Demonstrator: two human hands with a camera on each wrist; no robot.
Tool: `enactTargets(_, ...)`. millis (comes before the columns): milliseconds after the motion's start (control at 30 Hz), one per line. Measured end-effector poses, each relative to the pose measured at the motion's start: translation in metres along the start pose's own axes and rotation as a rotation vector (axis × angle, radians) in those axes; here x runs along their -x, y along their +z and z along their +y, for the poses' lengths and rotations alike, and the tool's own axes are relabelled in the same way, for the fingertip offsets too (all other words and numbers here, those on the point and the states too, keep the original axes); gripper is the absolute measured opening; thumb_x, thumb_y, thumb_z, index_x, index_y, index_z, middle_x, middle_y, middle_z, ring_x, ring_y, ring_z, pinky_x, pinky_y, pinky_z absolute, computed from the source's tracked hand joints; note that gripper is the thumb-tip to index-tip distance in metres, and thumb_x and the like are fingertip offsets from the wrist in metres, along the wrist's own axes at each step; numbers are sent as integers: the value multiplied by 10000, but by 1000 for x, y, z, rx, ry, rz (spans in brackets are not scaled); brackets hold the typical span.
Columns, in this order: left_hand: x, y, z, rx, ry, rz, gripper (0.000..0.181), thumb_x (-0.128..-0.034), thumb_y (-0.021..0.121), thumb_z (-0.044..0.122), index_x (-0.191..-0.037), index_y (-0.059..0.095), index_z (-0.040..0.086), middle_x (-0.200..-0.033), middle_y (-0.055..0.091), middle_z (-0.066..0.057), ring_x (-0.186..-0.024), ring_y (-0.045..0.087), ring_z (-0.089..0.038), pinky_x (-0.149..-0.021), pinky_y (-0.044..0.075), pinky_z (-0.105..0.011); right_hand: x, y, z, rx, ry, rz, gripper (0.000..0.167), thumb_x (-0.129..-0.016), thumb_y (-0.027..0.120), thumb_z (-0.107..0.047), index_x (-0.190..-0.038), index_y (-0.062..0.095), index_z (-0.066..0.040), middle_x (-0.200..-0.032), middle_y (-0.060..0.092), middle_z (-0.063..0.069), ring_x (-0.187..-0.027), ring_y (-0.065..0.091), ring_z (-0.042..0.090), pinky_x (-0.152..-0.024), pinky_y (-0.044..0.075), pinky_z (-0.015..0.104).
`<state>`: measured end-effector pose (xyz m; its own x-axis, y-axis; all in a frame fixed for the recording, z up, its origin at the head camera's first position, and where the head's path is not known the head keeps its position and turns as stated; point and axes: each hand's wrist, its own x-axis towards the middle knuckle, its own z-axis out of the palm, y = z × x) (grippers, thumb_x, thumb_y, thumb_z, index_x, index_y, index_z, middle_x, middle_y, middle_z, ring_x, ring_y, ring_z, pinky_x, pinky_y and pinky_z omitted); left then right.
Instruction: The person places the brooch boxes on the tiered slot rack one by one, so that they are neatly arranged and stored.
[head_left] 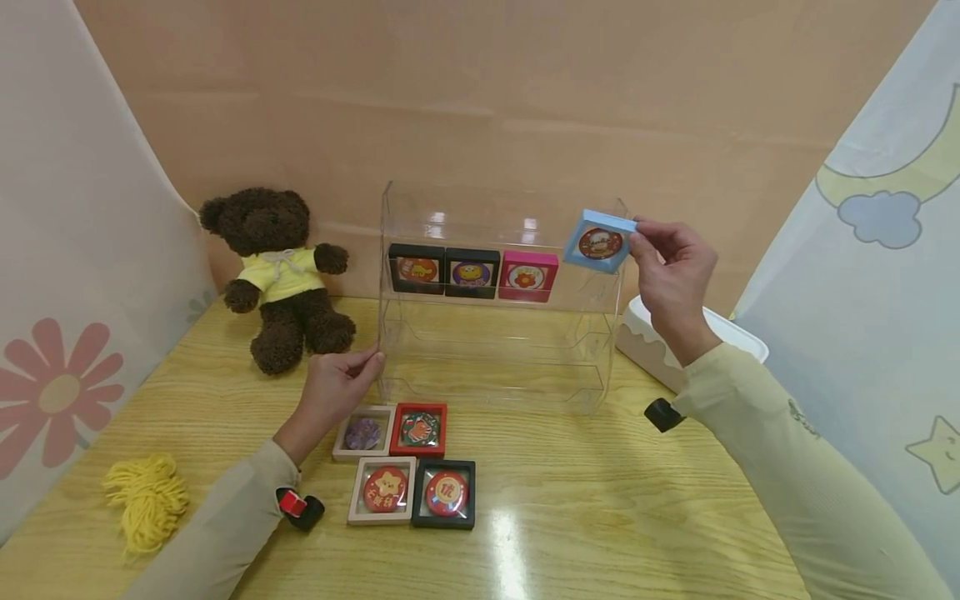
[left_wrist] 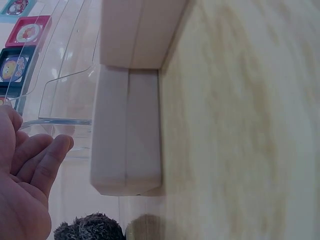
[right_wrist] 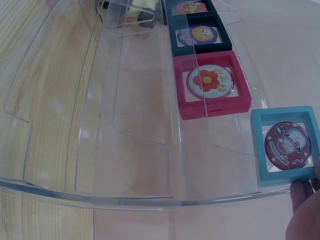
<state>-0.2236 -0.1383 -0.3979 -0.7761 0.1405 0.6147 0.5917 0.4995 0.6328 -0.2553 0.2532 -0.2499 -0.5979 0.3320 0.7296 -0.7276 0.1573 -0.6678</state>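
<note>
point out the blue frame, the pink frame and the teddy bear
Blue frame (head_left: 600, 242), head view, on its round red centre.
Pink frame (right_wrist: 212, 82), right wrist view, on its round centre.
Teddy bear (head_left: 281, 282), head view, on its yellow shirt.

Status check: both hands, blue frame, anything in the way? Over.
Right hand holds blue frame, tilted, above and right of pink frame. Left hand pinches clear rack at its left edge. No loose item seen blocking space beside pink frame.
</note>
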Motion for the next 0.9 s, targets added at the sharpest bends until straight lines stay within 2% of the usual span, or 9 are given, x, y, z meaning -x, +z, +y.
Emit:
enactTargets(333, 1, -1, -1, 21, -13, -10, 210, -917, 648, 110, -1062, 703, -31, -870, 697, -166, -522, 629, -150, -436, 435, -187, 4, 0, 4, 104, 2, -48, 111, -824, 682, 95, -922, 664, 145, -965, 695, 121, -914, 657, 184, -789, 495, 229)
enactTargets(567, 0, 0, 0, 42, -26, 0, 197, -912, 648, 96, -1044, 704, -39, -899, 693, -159, -672, 687, -197, -540, 483, -147, 8, 2, 5, 190, 8, -57, 120, -833, 696, 49, -924, 679, 127, -1008, 681, 176, -925, 644, 177, -741, 508, 208)
enactTargets(900, 0, 0, 0, 33, -19, -9, 218, -920, 642, 120, -1058, 701, -39, -914, 693, -153, -698, 690, -198, -557, 498, -169, 10, -1, 6, 387, 38, -116, 137, -868, 668, 24, -963, 679, 122, -1049, 676, 169, -840, 616, 54, -694, 479, 153)
